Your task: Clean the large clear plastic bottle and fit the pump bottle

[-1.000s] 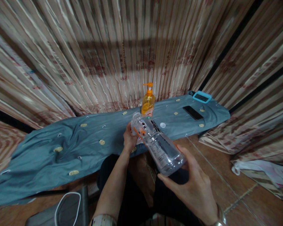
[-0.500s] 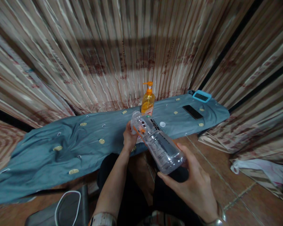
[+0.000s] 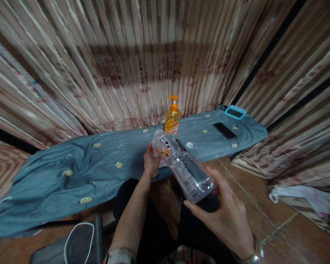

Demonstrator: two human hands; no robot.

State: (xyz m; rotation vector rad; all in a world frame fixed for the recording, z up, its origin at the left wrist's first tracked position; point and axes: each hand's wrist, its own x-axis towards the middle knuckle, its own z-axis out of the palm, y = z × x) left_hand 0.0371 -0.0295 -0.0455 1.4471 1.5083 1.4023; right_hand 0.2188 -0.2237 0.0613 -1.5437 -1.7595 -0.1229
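Observation:
A large clear plastic bottle point(image 3: 185, 168) with black print and orange patches is held tilted above the edge of the cloth-covered surface. Its narrow top end points up and left, its base down and right. My left hand point(image 3: 151, 158) is closed at the top end, its fingers partly hidden behind the clear plastic. Thumb and fingers of my right hand point(image 3: 222, 212) grip the base from either side. Just beyond the bottle's top stands an orange pump bottle point(image 3: 172, 117). A small white round cap point(image 3: 189, 145) lies to the right.
A blue-green patterned cloth point(image 3: 93, 161) covers the long low surface. On its right lie a black phone point(image 3: 224, 130) and a blue-framed device point(image 3: 235, 112). Striped curtains point(image 3: 126, 66) hang behind. A grey case point(image 3: 55, 244) with a white loop is at lower left.

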